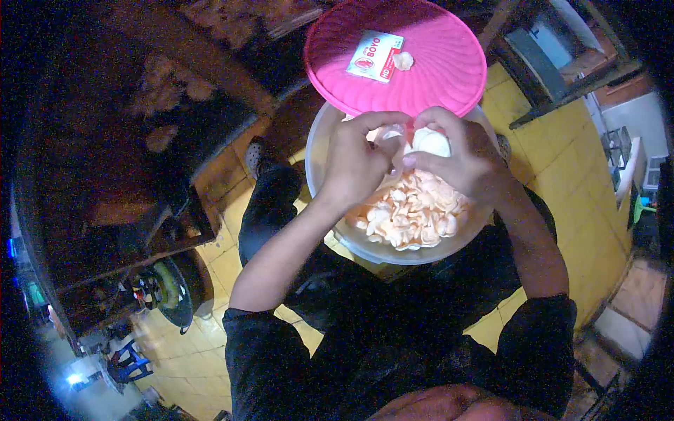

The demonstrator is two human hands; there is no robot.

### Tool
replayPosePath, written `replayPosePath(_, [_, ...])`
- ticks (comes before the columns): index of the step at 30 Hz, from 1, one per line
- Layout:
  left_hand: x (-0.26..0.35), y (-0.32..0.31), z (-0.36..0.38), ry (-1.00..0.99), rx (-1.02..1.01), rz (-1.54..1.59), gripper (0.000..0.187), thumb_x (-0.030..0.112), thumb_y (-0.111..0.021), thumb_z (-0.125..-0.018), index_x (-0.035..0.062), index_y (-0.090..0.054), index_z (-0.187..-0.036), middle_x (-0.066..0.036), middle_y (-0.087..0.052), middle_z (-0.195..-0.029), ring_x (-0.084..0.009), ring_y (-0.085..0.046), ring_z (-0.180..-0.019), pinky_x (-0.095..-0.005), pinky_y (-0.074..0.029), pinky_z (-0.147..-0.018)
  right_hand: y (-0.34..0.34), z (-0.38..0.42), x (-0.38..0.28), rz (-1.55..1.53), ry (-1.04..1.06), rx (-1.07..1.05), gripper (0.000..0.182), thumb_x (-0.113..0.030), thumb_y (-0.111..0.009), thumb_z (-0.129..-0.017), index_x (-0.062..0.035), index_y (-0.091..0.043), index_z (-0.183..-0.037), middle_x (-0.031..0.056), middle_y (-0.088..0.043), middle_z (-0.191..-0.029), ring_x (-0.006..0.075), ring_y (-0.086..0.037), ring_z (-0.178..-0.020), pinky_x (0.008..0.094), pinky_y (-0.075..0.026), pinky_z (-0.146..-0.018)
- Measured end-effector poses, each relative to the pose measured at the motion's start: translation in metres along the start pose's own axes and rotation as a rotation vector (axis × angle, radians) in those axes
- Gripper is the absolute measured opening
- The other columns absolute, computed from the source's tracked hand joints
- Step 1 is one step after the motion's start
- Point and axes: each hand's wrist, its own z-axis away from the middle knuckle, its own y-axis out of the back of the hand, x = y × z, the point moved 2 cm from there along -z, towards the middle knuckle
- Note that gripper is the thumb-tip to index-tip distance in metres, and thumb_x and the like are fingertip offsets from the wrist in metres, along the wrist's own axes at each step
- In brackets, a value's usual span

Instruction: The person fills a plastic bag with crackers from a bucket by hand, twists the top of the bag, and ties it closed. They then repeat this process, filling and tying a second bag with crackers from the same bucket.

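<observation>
A large translucent tub [324, 126] between my knees holds a heap of pale, curled crackers [411, 216]. Above the heap my two hands are close together. My left hand [361, 158] pinches what looks like a small clear plastic bag [393, 132]. Opposite it, my right hand [460, 154] grips a whitish round cracker [432, 142] between thumb and fingers, beside the bag. Part of the bag is hidden behind my fingers. A pink ribbed lid [449, 42] covers the tub's far side, with a printed label card [375, 55] and one small cracker [403, 61] on top.
Yellow floor tiles [562, 182] surround my legs. A dark wooden piece of furniture stands to the left, with a wok-like pan [174, 295] below it. A wooden frame [562, 95] is at the upper right, and a blue stool [130, 361] at the lower left.
</observation>
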Motion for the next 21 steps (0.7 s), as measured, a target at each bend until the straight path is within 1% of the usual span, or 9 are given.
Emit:
replayPosePath(4, [-0.004,0.000,0.002,0.101,0.033,0.083,0.036,0.000,-0.064,-0.087,0.0020,-0.063,-0.122,-0.010,-0.070,-0.101,-0.0141,-0.067,-0.078,-0.0264,-0.056,-0.064,-0.007,-0.005,0.013,-0.303,-0.100,-0.051,0.046,-0.023,-0.075,-0.081,-0.0046,-0.054,-0.118,0.0140,-0.065,-0.098,0.0252,-0.065,-0.091,0.0386,-0.051,-0.078])
replayPosePath(8, [0.003,-0.005,0.006,0.060,-0.069,0.144,0.040,0.001,-0.063,-0.086,0.0019,-0.060,-0.126,-0.009,-0.068,-0.106,-0.0147,-0.066,-0.083,-0.0283,-0.055,-0.068,-0.013,-0.009,0.014,-0.174,-0.109,0.106,0.048,-0.023,-0.074,-0.082,-0.0030,-0.053,-0.120,0.0133,-0.065,-0.097,0.0227,-0.065,-0.090,0.0357,-0.052,-0.077])
replayPosePath(10, [0.002,-0.009,0.008,-0.086,-0.054,-0.009,0.043,0.003,-0.066,-0.085,0.0016,-0.059,-0.127,-0.009,-0.068,-0.108,-0.0161,-0.066,-0.087,-0.0290,-0.055,-0.071,-0.016,-0.010,0.019,-0.560,-0.391,-0.001,0.043,-0.021,-0.069,-0.087,-0.0025,-0.051,-0.122,0.0146,-0.064,-0.102,0.0230,-0.064,-0.095,0.0323,-0.052,-0.081])
replayPosePath(11, [0.003,-0.010,0.009,-0.228,-0.034,-0.165,0.045,0.004,-0.069,-0.083,0.0013,-0.059,-0.127,-0.010,-0.067,-0.109,-0.0174,-0.065,-0.091,-0.0297,-0.054,-0.075,-0.017,-0.009,0.022,-0.558,-0.391,-0.002,0.043,-0.021,-0.069,-0.087,-0.0025,-0.051,-0.122,0.0146,-0.064,-0.102,0.0230,-0.064,-0.095,0.0323,-0.052,-0.081])
replayPosePath(13, [0.009,-0.010,0.009,-0.225,-0.041,-0.145,0.047,0.006,-0.071,-0.081,0.0022,-0.060,-0.126,-0.010,-0.067,-0.110,-0.0196,-0.064,-0.094,-0.0307,-0.053,-0.078,-0.026,-0.006,0.030,-1.138,-0.410,-0.076,0.044,-0.012,-0.054,-0.095,-0.0029,-0.040,-0.136,0.0132,-0.059,-0.113,0.0233,-0.062,-0.103,0.0340,-0.049,-0.092])
replayPosePath(14, [0.012,-0.010,0.011,-0.222,-0.051,-0.126,0.049,0.008,-0.074,-0.078,0.0030,-0.061,-0.125,-0.011,-0.066,-0.111,-0.0218,-0.064,-0.098,-0.0318,-0.052,-0.081,-0.026,-0.003,0.036,-1.141,-0.414,-0.082,0.044,-0.012,-0.054,-0.095,-0.0029,-0.040,-0.136,0.0132,-0.059,-0.113,0.0233,-0.062,-0.103,0.0340,-0.049,-0.092])
replayPosePath(16, [0.011,-0.006,0.010,-0.219,-0.046,-0.221,0.050,0.008,-0.076,-0.076,0.0043,-0.061,-0.124,-0.012,-0.066,-0.110,-0.0239,-0.064,-0.097,-0.0324,-0.052,-0.082,-0.023,0.001,0.032,-0.546,-0.002,-0.226,0.048,-0.006,-0.052,-0.094,-0.0026,-0.036,-0.139,0.0166,-0.056,-0.119,0.0227,-0.063,-0.102,0.0330,-0.051,-0.091])
replayPosePath(19, [0.004,-0.002,0.008,-0.254,-0.005,-0.319,0.050,0.009,-0.077,-0.074,0.0061,-0.063,-0.122,-0.013,-0.067,-0.108,-0.0279,-0.065,-0.096,-0.0340,-0.052,-0.082,-0.026,-0.004,0.014,-0.981,-0.404,-0.179,0.051,-0.001,-0.054,-0.092,-0.0024,-0.036,-0.140,0.0181,-0.056,-0.119,0.0217,-0.063,-0.100,0.0320,-0.053,-0.088])
replayPosePath(21, [0.005,-0.001,0.008,-0.289,0.035,-0.321,0.050,0.008,-0.077,-0.073,0.0066,-0.063,-0.122,-0.013,-0.067,-0.108,-0.0298,-0.065,-0.097,-0.0351,-0.052,-0.082,-0.034,-0.005,0.017,-0.836,-0.305,-0.071,0.044,-0.004,-0.059,-0.089,-0.0033,-0.045,-0.131,0.0194,-0.058,-0.118,0.0255,-0.065,-0.101,0.0336,-0.053,-0.087])
